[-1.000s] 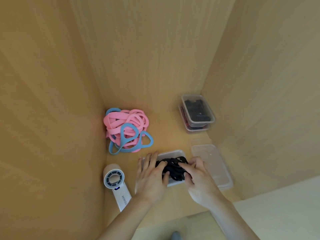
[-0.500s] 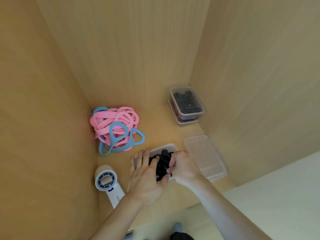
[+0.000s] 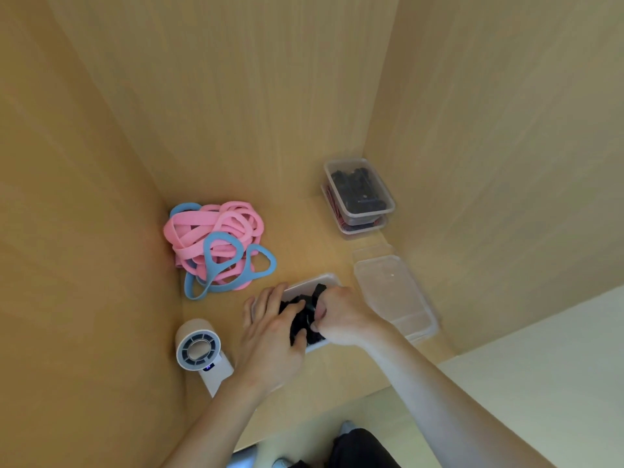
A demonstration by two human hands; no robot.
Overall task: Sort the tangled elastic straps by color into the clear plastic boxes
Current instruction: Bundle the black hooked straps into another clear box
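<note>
Black straps [image 3: 301, 320] sit bunched in the clear box [image 3: 319, 281], the right hand [image 3: 342, 315] gripping them with curled fingers while the left hand [image 3: 270, 339] presses with straight fingers, likely packing them down.

Both forearms reached forward, hands close together. Left hand [image 3: 270, 339] lay flat, fingers extended. Right hand [image 3: 341, 315] was curled, gripping black straps [image 3: 299, 329].

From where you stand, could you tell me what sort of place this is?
Probably a wooden cabinet nook: wood panels on three sides, with clear boxes and a handheld fan inside.
</note>
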